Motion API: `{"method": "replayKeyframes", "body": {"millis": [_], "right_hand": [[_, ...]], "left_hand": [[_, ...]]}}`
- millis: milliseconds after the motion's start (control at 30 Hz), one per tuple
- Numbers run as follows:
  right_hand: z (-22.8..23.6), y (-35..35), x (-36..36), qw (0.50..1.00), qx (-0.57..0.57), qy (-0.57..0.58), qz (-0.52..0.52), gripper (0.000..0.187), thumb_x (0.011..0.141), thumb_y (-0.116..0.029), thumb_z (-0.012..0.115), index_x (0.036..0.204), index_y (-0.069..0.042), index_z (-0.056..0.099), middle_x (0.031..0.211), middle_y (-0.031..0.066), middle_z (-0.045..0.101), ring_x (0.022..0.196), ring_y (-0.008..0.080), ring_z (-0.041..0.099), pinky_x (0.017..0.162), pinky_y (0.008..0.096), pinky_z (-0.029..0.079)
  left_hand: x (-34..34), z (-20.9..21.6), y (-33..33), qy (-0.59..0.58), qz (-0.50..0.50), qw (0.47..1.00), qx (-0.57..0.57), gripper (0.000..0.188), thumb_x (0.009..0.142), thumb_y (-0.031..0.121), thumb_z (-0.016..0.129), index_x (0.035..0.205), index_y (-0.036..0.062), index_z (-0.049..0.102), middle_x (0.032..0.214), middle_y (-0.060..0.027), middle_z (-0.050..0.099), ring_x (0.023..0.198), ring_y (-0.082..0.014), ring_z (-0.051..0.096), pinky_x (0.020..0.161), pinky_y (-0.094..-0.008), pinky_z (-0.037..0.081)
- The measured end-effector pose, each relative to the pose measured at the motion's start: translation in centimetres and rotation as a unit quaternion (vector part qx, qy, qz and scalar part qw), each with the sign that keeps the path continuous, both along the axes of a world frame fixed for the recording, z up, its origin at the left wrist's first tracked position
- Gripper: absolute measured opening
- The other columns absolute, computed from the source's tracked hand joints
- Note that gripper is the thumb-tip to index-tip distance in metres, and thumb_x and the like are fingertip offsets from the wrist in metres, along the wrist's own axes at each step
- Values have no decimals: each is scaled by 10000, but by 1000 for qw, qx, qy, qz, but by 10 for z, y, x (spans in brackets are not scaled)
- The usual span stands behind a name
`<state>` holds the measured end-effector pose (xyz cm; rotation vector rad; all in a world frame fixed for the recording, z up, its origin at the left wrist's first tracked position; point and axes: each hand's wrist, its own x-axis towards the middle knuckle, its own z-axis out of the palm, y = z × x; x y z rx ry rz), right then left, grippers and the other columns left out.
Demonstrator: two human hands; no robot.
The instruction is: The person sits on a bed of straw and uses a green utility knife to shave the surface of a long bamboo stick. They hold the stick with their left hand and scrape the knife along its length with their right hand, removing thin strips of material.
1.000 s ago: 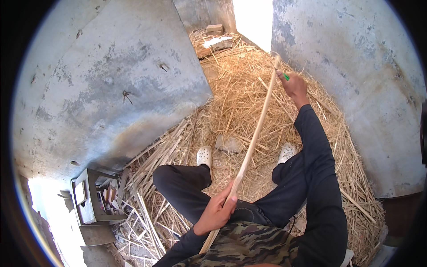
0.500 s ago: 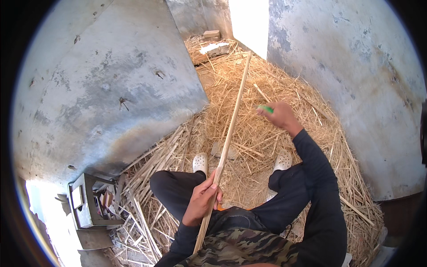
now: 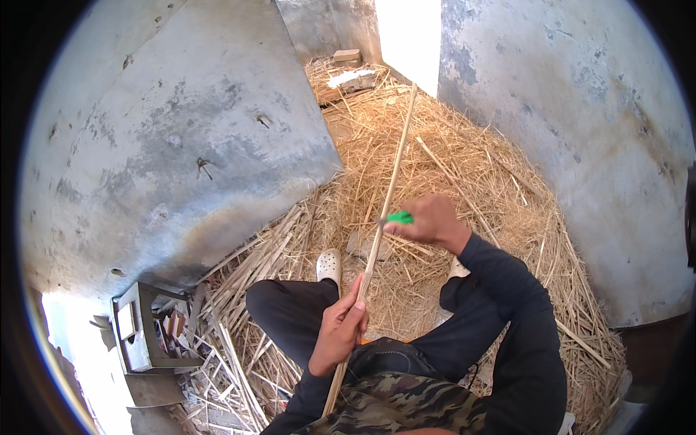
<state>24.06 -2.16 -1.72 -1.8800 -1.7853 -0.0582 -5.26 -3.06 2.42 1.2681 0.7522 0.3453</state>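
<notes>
A long, pale bamboo strip (image 3: 395, 174) slants from my lap up and away to the right. My left hand (image 3: 341, 326) is closed round its lower part, thumb on top, just above the camouflage-patterned cloth. My right hand (image 3: 429, 221), slightly blurred, grips a green-handled knife (image 3: 399, 217). The knife's small dark end meets the strip about midway along its length; the blade itself is too small and smeared to make out fully.
Pale shavings and loose strips (image 3: 435, 167) cover the floor between and beyond my feet. A small grey wooden stand (image 3: 141, 330) with clutter inside is at the lower left. Worn grey panels (image 3: 196, 145) rise on both sides. Bricks (image 3: 346, 56) lie at the back.
My right hand has come toward me and to the left, bringing the green-handled knife onto the strip. My left hand has shifted slightly right, and the strip's far end with it.
</notes>
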Motion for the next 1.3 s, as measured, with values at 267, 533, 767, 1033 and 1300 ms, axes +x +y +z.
{"method": "replayKeyframes", "body": {"millis": [267, 533, 767, 1033, 1300], "right_hand": [[-8, 17, 8, 996, 82, -43, -2, 766, 761, -858, 477, 502, -137, 460, 415, 27, 413, 368, 208, 483, 385, 376, 365], [-13, 36, 90, 981, 47, -45, -184, 803, 836, -842, 363, 518, -134, 566, 421, -32, 369, 376, 105, 385, 366, 301, 300], [-7, 31, 131, 971, 59, 18, -230, 812, 857, -816, 367, 514, -107, 563, 433, -14, 382, 379, 140, 376, 380, 322, 293], [-26, 17, 192, 938, 57, 73, -335, 798, 862, -818, 347, 486, -125, 467, 454, -10, 341, 404, 133, 334, 389, 333, 238], [-60, 2, 223, 891, -14, 81, -446, 894, 841, -840, 322, 632, -22, 618, 629, 142, 575, 559, 300, 577, 545, 445, 446]], "left_hand": [[4, 8, 2, -3, 1, 998, 59, 530, 1034, 196, 473, 1520, 66, 305, 697, 34, 429, 609, -40, 383, 548, -195, 343], [-1, 19, -12, 18, -42, 999, 25, 545, 1038, 193, 462, 1533, 69, 270, 700, 38, 425, 610, -40, 389, 553, -191, 340], [-9, 19, -25, 23, -83, 996, 21, 552, 1040, 184, 445, 1540, 66, 242, 702, 31, 437, 622, -46, 407, 568, -194, 353], [-18, 22, -36, 52, -133, 989, 23, 543, 1043, 194, 436, 1538, 70, 252, 705, 23, 452, 626, -48, 420, 570, -201, 365], [-48, 23, -46, 97, -165, 981, -29, 539, 1042, 202, 439, 1539, 89, 261, 712, 29, 465, 589, -44, 428, 559, -205, 392]]}}
